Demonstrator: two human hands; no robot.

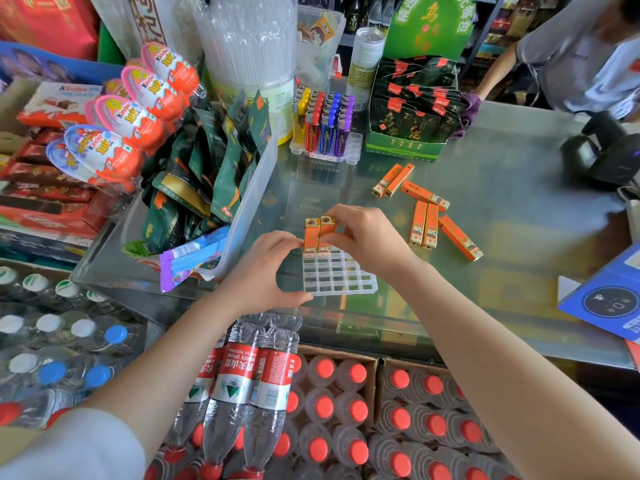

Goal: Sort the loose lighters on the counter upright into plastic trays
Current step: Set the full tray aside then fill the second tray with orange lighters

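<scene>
Loose lighters [429, 230]: orange bodies, gold ends. Tray [341, 277]: clear plastic, grid pattern. Worktop [512, 188]: grey-green glass.

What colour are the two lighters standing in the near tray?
Orange with gold tops, seen in the head view, in the clear tray.

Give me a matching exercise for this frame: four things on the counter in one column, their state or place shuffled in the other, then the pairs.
Things:
1. two orange lighters
2. clear grid tray
3. loose orange lighters
4. coloured lighters

States:
A. lying flat on the glass counter
B. standing in a far tray beside the green tea box
C. mostly unfilled, steadied by the left hand
D. upright at the tray's far left corner, held by the right hand

Pairs: 1-D, 2-C, 3-A, 4-B
</scene>
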